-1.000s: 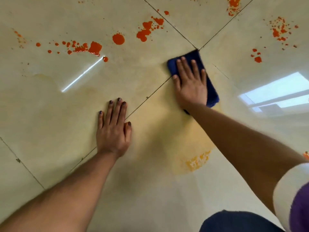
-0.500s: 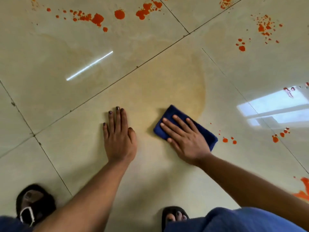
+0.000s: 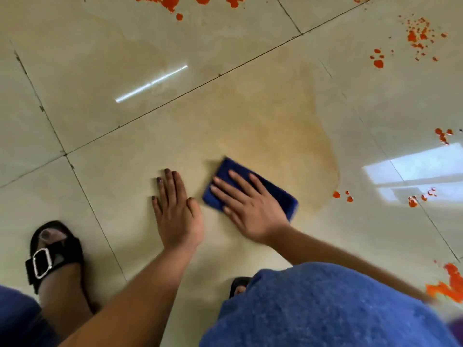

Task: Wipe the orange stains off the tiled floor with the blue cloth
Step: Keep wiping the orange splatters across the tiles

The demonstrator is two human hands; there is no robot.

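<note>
left hand point(image 3: 175, 214) flat on tiled floor point(image 3: 105, 78), fingers straight, bracing | right hand point(image 3: 246, 209) spread, pressing blue cloth point(image 3: 273, 190) beside it | advice: press evenly, overlap strokes outward through smear point(image 3: 295, 136) | orange stains point(image 3: 378, 61) beyond unwiped

The blue cloth point(image 3: 269, 190) is a dark blue folded pad, lying flat on the tiled floor point(image 3: 100, 71) near the middle of the view, its long side running from far left to near right. Much of its near half is covered, so only its far edge and right end show. The floor is glossy beige tile with dark grout lines. Beyond and right of the cloth spreads a pale orange smear point(image 3: 288, 136) with a darker curved rim. Bright orange stains point(image 3: 378, 63) remain in scattered clusters: along the far edge, at the far right, just right of the smear, and at the near right corner.
</note>
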